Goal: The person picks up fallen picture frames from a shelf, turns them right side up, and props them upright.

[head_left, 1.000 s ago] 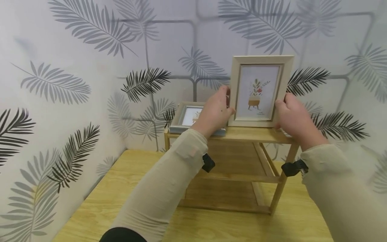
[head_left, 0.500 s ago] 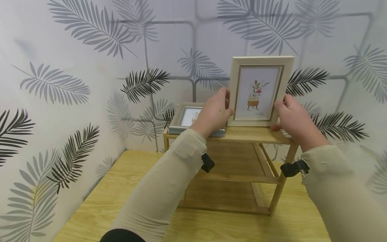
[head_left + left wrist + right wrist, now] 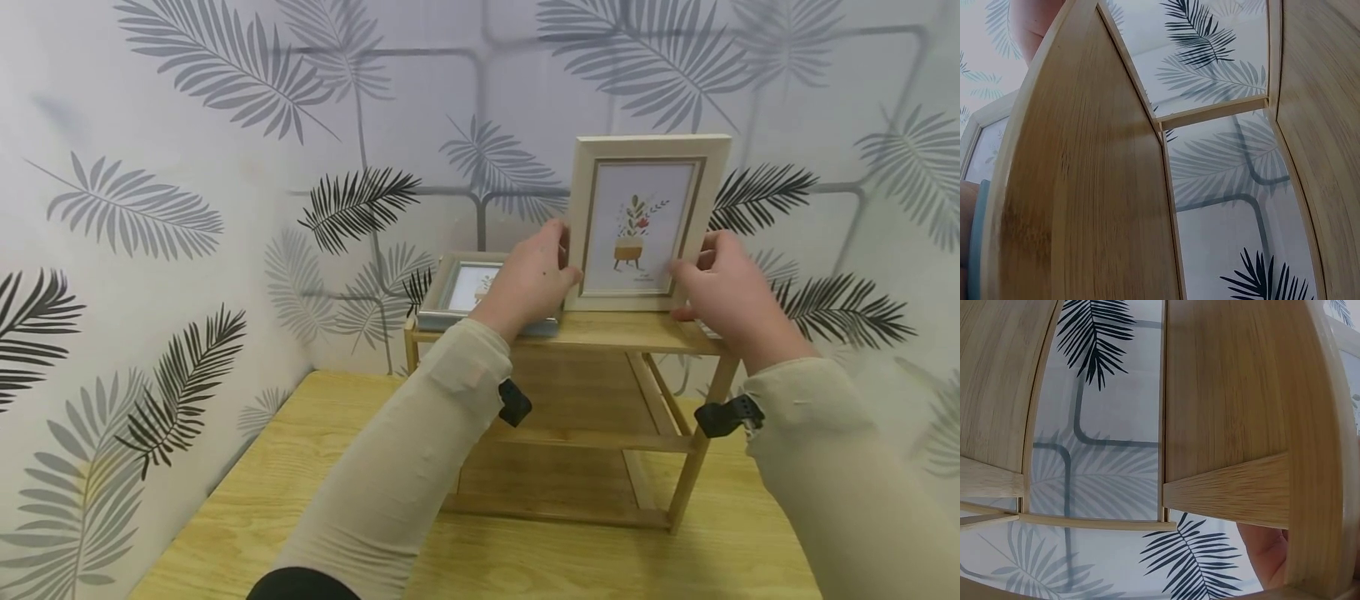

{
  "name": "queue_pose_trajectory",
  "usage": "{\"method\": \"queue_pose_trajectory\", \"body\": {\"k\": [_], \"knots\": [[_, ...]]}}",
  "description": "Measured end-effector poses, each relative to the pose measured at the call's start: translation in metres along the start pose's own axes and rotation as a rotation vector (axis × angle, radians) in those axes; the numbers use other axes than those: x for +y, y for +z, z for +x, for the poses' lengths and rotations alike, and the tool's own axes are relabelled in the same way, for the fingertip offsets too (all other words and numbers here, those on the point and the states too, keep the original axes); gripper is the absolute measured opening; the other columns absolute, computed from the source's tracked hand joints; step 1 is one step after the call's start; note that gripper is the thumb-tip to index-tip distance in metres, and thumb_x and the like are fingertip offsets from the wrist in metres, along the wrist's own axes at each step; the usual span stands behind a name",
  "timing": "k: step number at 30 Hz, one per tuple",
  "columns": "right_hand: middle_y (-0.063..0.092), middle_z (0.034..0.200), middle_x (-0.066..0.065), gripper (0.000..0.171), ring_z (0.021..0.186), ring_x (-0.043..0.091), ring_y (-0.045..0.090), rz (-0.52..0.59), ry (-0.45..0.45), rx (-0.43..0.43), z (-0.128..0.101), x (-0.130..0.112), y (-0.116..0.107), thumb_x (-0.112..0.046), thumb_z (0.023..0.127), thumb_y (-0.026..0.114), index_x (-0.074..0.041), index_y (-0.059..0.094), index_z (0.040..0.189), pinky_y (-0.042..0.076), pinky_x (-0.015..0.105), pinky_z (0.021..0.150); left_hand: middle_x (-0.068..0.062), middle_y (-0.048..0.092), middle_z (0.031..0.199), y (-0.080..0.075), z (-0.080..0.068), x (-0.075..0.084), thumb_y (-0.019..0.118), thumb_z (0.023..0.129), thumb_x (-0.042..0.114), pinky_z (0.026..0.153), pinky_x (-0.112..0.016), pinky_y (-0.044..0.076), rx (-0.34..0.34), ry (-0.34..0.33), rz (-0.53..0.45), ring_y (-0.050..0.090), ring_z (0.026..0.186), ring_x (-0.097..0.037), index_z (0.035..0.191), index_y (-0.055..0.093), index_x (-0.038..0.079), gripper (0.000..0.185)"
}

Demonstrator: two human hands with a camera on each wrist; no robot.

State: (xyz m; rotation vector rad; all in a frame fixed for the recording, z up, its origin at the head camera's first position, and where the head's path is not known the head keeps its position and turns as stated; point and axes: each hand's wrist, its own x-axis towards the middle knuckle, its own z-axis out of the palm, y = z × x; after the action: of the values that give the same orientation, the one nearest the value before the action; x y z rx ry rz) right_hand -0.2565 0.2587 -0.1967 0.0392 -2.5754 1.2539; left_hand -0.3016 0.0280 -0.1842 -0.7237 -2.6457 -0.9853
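Observation:
A cream photo frame (image 3: 643,221) with a plant-pot picture stands upright on the top board of a wooden shelf rack (image 3: 618,330). My left hand (image 3: 534,273) holds its left edge, thumb at the front and fingers going behind. On the opposite side my right hand (image 3: 727,287) grips the lower right edge, the thumb over the front border. A second, silver-edged photo frame (image 3: 468,283) lies face up on the board's left part, partly covered by my left hand. Below the board, the right wrist view catches part of my right hand (image 3: 1264,553).
The rack's lower shelves (image 3: 555,479) sit beneath, with slim posts at the corners. It stands on a yellow wood-grain table (image 3: 300,467), close to a leaf-patterned wall (image 3: 420,108). A black wrist camera (image 3: 727,415) hangs near the rack's right post.
My right thumb has slid slightly down and inward on the upright photo frame's border. The left hand and both photo frames have hardly moved.

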Motion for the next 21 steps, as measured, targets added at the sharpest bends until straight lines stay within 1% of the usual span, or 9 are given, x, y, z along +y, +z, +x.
{"method": "queue_pose_trajectory", "body": {"k": [3, 5, 8, 11, 14, 16, 18, 20, 21], "knots": [[0.035, 0.148, 0.028, 0.077, 0.094, 0.033, 0.069, -0.017, -0.003, 0.015, 0.0008, 0.0008, 0.0005, -0.051, 0.103, 0.046, -0.004, 0.016, 0.156, 0.048, 0.057, 0.094, -0.002, 0.059, 0.12, -0.0004, -0.0006, -0.0002, 0.061, 0.102, 0.023, 0.09, -0.033, 0.049, -0.004, 0.003, 0.002, 0.058, 0.109, -0.016, 0.138, 0.045, 0.012, 0.041], [0.036, 0.148, 0.028, 0.077, 0.094, 0.033, 0.069, -0.026, -0.005, 0.021, 0.0016, 0.0016, 0.001, -0.051, 0.104, 0.045, -0.003, 0.016, 0.156, 0.049, 0.057, 0.093, -0.001, 0.058, 0.118, -0.0006, -0.0008, -0.0003, 0.062, 0.102, 0.024, 0.089, -0.033, 0.049, -0.005, 0.008, 0.006, 0.057, 0.106, -0.015, 0.134, 0.047, 0.013, 0.038], [0.036, 0.147, 0.028, 0.075, 0.098, 0.035, 0.067, -0.033, -0.009, 0.024, 0.0028, 0.003, 0.0018, -0.051, 0.104, 0.044, -0.004, 0.017, 0.156, 0.05, 0.056, 0.091, 0.0, 0.057, 0.114, -0.001, -0.0007, -0.0006, 0.063, 0.101, 0.025, 0.086, -0.033, 0.049, -0.005, 0.017, 0.013, 0.057, 0.102, -0.015, 0.128, 0.048, 0.013, 0.033], [0.037, 0.147, 0.027, 0.071, 0.106, 0.038, 0.062, -0.03, -0.01, 0.025, 0.004, 0.0039, 0.0024, -0.049, 0.105, 0.043, -0.004, 0.021, 0.154, 0.054, 0.052, 0.087, 0.0, 0.057, 0.113, -0.0013, -0.0006, -0.0006, 0.064, 0.101, 0.026, 0.084, -0.033, 0.049, -0.006, 0.024, 0.013, 0.056, 0.099, -0.016, 0.125, 0.049, 0.014, 0.031], [0.039, 0.145, 0.026, 0.067, 0.11, 0.039, 0.058, -0.028, -0.008, 0.026, 0.0043, 0.0037, 0.0026, -0.048, 0.106, 0.043, -0.004, 0.024, 0.152, 0.056, 0.048, 0.083, -0.001, 0.058, 0.107, -0.0019, -0.0009, -0.0014, 0.063, 0.1, 0.027, 0.079, -0.032, 0.048, -0.009, 0.037, 0.017, 0.056, 0.095, -0.017, 0.118, 0.05, 0.014, 0.025], [0.038, 0.147, 0.027, 0.067, 0.109, 0.039, 0.058, -0.033, -0.006, 0.023, 0.0041, 0.0032, 0.0024, -0.048, 0.106, 0.043, -0.003, 0.023, 0.153, 0.056, 0.047, 0.082, -0.002, 0.058, 0.104, -0.0022, -0.0013, -0.0024, 0.062, 0.1, 0.028, 0.075, -0.032, 0.047, -0.012, 0.048, 0.023, 0.055, 0.092, -0.018, 0.113, 0.051, 0.014, 0.022], [0.037, 0.148, 0.028, 0.069, 0.105, 0.038, 0.062, -0.042, -0.005, 0.018, 0.0039, 0.0029, 0.0019, -0.048, 0.106, 0.042, -0.003, 0.021, 0.154, 0.054, 0.048, 0.082, -0.002, 0.058, 0.101, -0.0024, -0.0016, -0.0033, 0.062, 0.099, 0.03, 0.073, -0.032, 0.046, -0.012, 0.056, 0.03, 0.055, 0.089, -0.019, 0.109, 0.052, 0.015, 0.02], [0.035, 0.151, 0.029, 0.07, 0.101, 0.037, 0.065, -0.05, -0.005, 0.013, 0.0039, 0.0031, 0.0012, -0.048, 0.106, 0.041, -0.002, 0.02, 0.155, 0.052, 0.05, 0.083, -0.002, 0.059, 0.102, -0.0022, -0.0016, -0.0036, 0.061, 0.099, 0.032, 0.074, -0.032, 0.046, -0.014, 0.062, 0.036, 0.055, 0.09, -0.018, 0.109, 0.054, 0.015, 0.021], [0.034, 0.151, 0.029, 0.07, 0.102, 0.037, 0.065, -0.049, -0.004, 0.011, 0.0041, 0.0034, 0.001, -0.048, 0.106, 0.041, -0.002, 0.02, 0.155, 0.052, 0.05, 0.084, -0.001, 0.059, 0.103, -0.0019, -0.0016, -0.0035, 0.061, 0.099, 0.033, 0.075, -0.032, 0.046, -0.017, 0.067, 0.036, 0.055, 0.091, -0.018, 0.109, 0.055, 0.014, 0.022]]}}
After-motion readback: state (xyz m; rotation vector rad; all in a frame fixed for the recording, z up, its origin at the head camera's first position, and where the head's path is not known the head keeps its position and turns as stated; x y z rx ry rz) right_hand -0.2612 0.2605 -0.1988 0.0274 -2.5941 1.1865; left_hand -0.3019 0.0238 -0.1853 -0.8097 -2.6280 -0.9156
